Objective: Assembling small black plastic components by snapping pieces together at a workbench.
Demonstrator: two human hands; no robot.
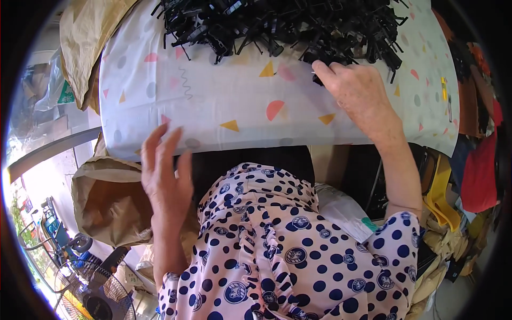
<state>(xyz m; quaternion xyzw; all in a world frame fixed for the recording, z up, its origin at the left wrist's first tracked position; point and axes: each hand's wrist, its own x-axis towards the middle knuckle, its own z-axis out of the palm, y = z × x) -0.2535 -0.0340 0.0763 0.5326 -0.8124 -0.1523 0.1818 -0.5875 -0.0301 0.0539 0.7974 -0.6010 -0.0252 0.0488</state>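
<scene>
A heap of small black plastic parts (277, 24) with thin prongs lies along the far side of the table. At the near right edge of that heap, my right hand (360, 93) has its fingers curled and pinched on a black plastic part (318, 79); most of this piece is hidden by the fingers. My left hand (166, 178) is held up near the table's front edge, left of my body. Its fingers are spread, slightly blurred, and hold nothing.
A white tablecloth (213, 106) with coloured shapes covers the table. Below its left front corner stands an open brown paper bag (88, 200); more brown paper (88, 42) hangs at the far left. A fan (96, 293) sits lower left. A yellow pen-like item (444, 89) lies at the right edge.
</scene>
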